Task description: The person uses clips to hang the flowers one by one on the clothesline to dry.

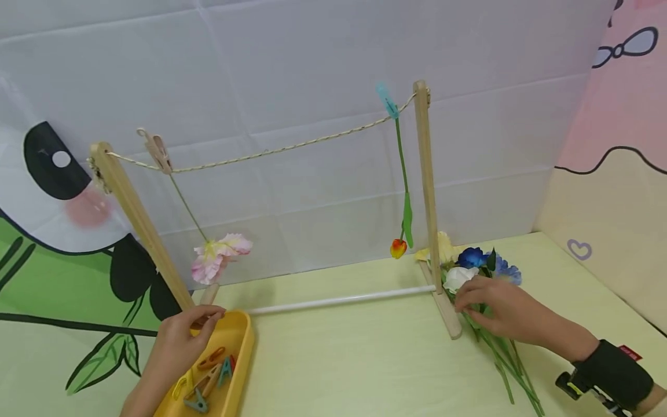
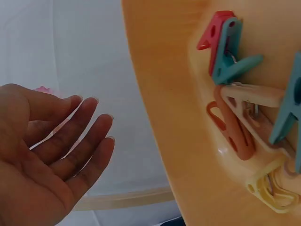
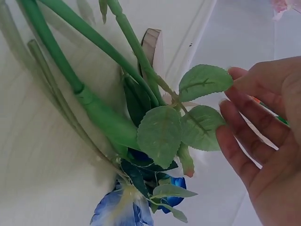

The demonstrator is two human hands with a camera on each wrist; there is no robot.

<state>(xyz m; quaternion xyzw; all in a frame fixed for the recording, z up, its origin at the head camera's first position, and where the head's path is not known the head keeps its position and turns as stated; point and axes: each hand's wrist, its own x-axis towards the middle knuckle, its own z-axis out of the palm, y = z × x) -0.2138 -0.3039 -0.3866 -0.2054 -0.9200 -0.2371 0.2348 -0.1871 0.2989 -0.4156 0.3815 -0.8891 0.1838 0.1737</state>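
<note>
My left hand hovers at the far rim of the yellow tray, fingers loosely bent and holding nothing; the left wrist view shows it beside the tray wall. In the tray lie several clothespins. At the right, my right hand is over the flower stems, near a white flower. Seen from the right wrist, its relaxed fingers meet the edges of green leaves; whether they press on them is unclear.
A cord runs between two wooden posts. A beige clothespin holds a pink flower there, a blue one an orange tulip. A white rod joins the bases. Blue flowers lie right.
</note>
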